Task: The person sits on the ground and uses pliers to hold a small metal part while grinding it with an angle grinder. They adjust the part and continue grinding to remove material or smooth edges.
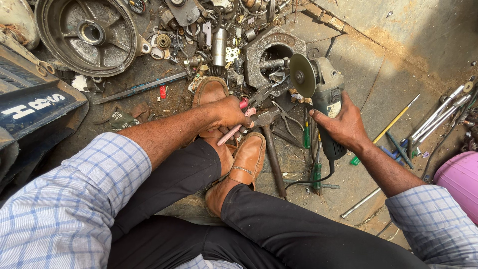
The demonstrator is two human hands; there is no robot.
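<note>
**Grinder and pliers meet at the block**

While the right hand (343, 124) wraps fully round the grinder (323, 97), its disc (301, 75) stands on edge facing left, just right of the hexagonal block (271, 50). The left hand (230, 112) is clenched round the pink handles of the pliers (249, 109) — their long axis runs up and right, nose toward a small metal piece (275, 82) just below the block (what exactly it pinches is too cluttered to tell). So the piece lies just left of the disc, the grinder hand being the nearer to it. A hammer (271, 144) lies below the block, beside two brown shoes (246, 159), with screwdrivers (313, 149) further right.
</note>
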